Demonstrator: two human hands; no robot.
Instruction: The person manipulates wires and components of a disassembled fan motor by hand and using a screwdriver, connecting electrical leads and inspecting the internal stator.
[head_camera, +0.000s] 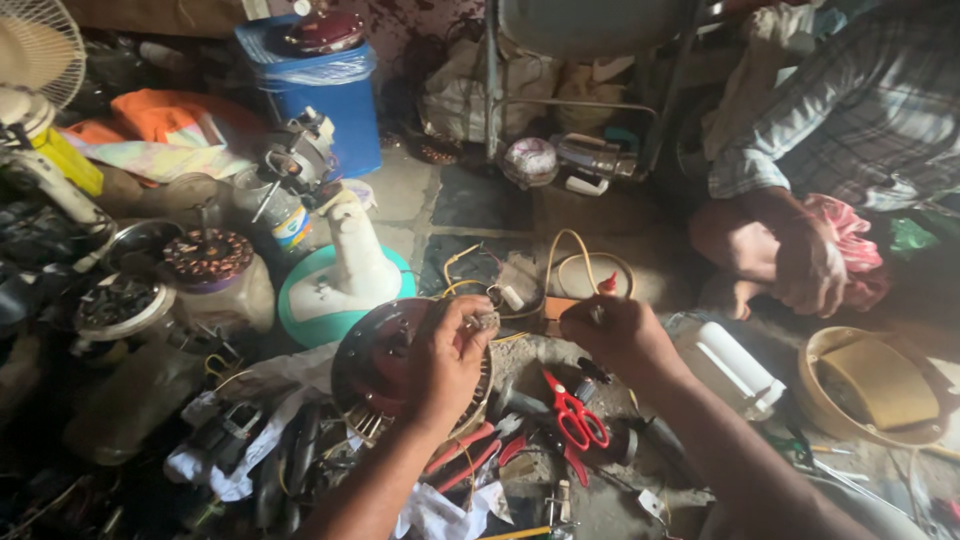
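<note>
A round dark red fan motor (375, 360) with copper windings lies on the floor in front of me. My left hand (448, 358) rests over its right side, fingers pinched on a small grey part with wires at the motor's upper edge. My right hand (612, 330) is closed around a thin red-tipped tool whose tip pokes up above the fist. Yellow wires (562, 255) loop between the motor and a white ring further back.
Red-handled scissors (575, 420) and red pliers (465, 455) lie below my hands. A white fan stand on a teal base (345, 275) is at the left, with a blue bin (320, 85) behind. Another person (810, 255) sits at the right. A tan bowl (870, 385) stands at the right.
</note>
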